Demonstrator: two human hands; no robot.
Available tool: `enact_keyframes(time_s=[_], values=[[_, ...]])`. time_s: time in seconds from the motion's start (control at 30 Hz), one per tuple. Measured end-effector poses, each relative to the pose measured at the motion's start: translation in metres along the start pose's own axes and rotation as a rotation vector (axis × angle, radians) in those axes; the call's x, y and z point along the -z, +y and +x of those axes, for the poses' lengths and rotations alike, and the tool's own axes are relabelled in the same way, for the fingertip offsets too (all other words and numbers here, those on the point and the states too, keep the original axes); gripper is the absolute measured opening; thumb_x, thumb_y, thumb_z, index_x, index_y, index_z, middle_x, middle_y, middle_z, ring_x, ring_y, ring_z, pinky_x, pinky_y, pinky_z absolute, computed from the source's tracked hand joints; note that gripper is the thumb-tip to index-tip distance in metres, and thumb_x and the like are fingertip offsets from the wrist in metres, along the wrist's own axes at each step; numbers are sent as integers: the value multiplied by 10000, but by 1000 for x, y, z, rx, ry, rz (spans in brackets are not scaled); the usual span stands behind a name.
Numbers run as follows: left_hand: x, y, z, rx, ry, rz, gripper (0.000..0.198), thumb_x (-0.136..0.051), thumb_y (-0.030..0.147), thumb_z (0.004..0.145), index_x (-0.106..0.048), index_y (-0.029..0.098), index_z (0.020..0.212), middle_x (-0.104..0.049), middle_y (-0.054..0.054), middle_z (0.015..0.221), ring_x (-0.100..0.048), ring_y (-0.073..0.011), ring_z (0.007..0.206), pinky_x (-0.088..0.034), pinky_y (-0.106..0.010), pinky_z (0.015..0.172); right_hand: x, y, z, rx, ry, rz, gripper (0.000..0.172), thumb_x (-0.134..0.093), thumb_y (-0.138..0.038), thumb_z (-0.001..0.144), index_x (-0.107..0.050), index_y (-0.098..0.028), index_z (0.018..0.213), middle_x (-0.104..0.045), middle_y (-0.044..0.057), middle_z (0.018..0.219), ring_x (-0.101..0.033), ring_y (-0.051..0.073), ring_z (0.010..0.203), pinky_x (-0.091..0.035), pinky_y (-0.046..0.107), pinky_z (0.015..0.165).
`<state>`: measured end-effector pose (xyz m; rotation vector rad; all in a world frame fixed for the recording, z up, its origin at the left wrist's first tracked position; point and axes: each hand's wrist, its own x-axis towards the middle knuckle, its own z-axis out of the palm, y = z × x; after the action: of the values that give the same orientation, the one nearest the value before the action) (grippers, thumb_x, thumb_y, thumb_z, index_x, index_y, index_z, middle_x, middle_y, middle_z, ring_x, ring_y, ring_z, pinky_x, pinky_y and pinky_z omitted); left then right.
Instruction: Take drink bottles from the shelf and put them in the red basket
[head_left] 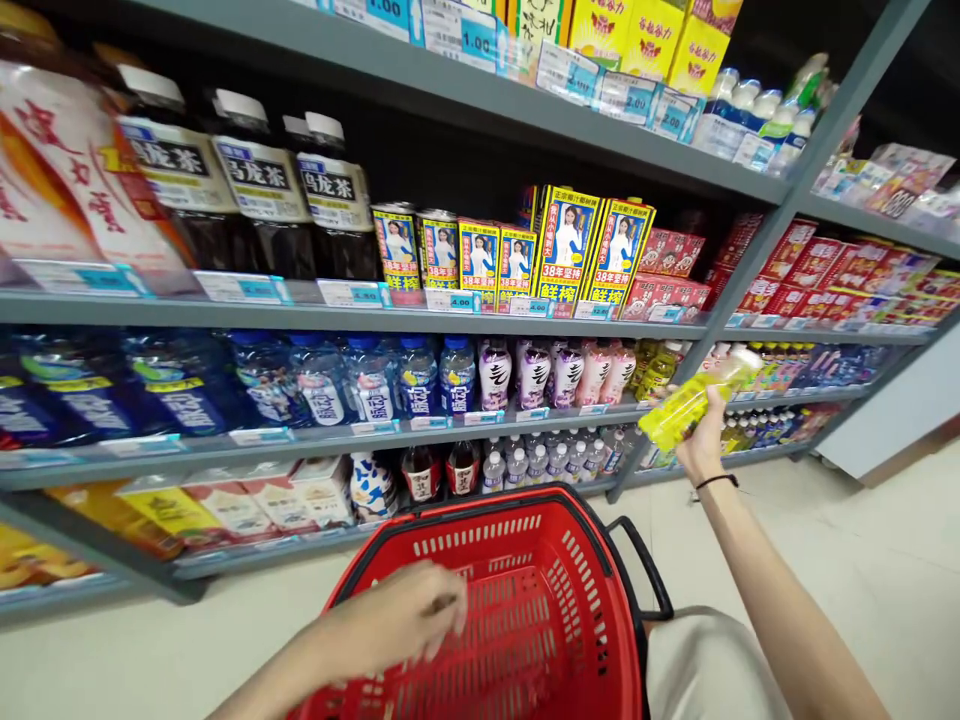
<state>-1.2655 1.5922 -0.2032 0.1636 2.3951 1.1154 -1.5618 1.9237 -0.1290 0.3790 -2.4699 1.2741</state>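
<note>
The person's right hand (703,440) is clamped around a tilted yellow bottle (675,410), held up before the shelves (420,318). The left hand (420,605) hangs over the red basket (517,510), too blurred to tell whether its curled fingers are apart or together.

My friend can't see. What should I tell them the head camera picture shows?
A person's right hand holds a yellow bottle in front of shelves of drinks. The left hand, blurred, is over a red basket.
</note>
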Motion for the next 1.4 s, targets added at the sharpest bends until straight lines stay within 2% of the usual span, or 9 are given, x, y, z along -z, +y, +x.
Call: enact_keyframes(time_s=[0.1, 0.27, 0.37, 0.5, 0.6, 0.7, 0.83, 1.1, 1.4], values=[[-1, 15, 10, -129, 189, -110, 306, -397, 297, 989, -669, 178, 913, -691, -12, 780, -644, -156, 753, -473, -251, 742, -18, -33, -63, -104, -226, 408, 868, -83, -807, 910, -523, -186, 1328, -738, 130, 1004, -736, 274, 772, -621, 382, 666], [-3, 52, 1, -285, 619, -202, 336, -445, 364, 1018, -638, 200, 1238, -636, -103, 1361, -544, -244, 1303, -348, -406, 1182, -51, -78, -160, -243, -689, 849, 764, -367, -832, 832, -639, -191, 1146, -731, 80, 796, -651, 225, 535, -583, 363, 521], [-1, 64, 5, -390, 561, -426, 500, -558, 481, 989, -545, 230, 1422, -558, -120, 1483, -584, -249, 1253, -434, -429, 1120, -70, -90, -189, -316, -955, 1009, 799, -433, -840, 806, -699, -131, 1063, -726, 98, 702, -636, 218, 493, -521, 310, 450], [-3, 55, 28, -443, 327, -747, 586, -651, 593, 919, -624, 149, 1302, -724, -113, 1077, -584, -96, 572, -518, -276, 585, -99, -89, -198, -457, -1260, 1215, 860, -493, -858, 793, -722, -81, 1081, -748, 132, 714, -636, 204, 489, -465, 266, 431], [1, 39, 44, -391, 426, -864, 485, -756, 522, 859, -663, 136, 1139, -719, -52, 871, -579, -81, 541, -504, -244, 570, -118, -77, -202, -529, -1179, 1175, 816, -543, -855, 800, -710, -115, 1102, -762, 136, 825, -690, 227, 605, -530, 301, 519], [4, 21, 53, -313, 600, -951, 481, -889, 398, 740, -618, 164, 1061, -749, -68, 996, -720, -172, 846, -576, -300, 794, -135, -58, -213, -488, -1056, 1008, 631, -870, -591, 719, -657, -187, 1155, -745, 63, 896, -705, 200, 697, -586, 313, 634], [-5, 2, 60, -224, 701, -1052, 505, -895, 389, 740, -570, 182, 1066, -742, -89, 1091, -725, -219, 975, -574, -371, 902, -149, -35, -226, -474, -991, 939, 716, -948, -380, 703, -529, -232, 1264, -698, 1, 886, -649, 133, 595, -568, 255, 517], [-10, -3, 45, -423, 518, -1049, 439, -697, 379, 957, -573, 262, 1361, -649, -81, 1386, -620, -234, 1266, -477, -367, 1070, -143, -33, -231, -516, -1214, 1126, 652, -891, -472, 773, -491, -206, 1214, -746, 61, 901, -682, 129, 588, -517, 176, 440], [-17, -11, 44, -414, 498, -1116, 515, -767, 402, 902, -600, 248, 1364, -658, -103, 1385, -616, -262, 1287, -473, -395, 1073, -134, -43, -245, -553, -1220, 1091, 605, -851, -505, 813, -493, -207, 1199, -750, 88, 921, -646, 111, 556, -477, 168, 432]])
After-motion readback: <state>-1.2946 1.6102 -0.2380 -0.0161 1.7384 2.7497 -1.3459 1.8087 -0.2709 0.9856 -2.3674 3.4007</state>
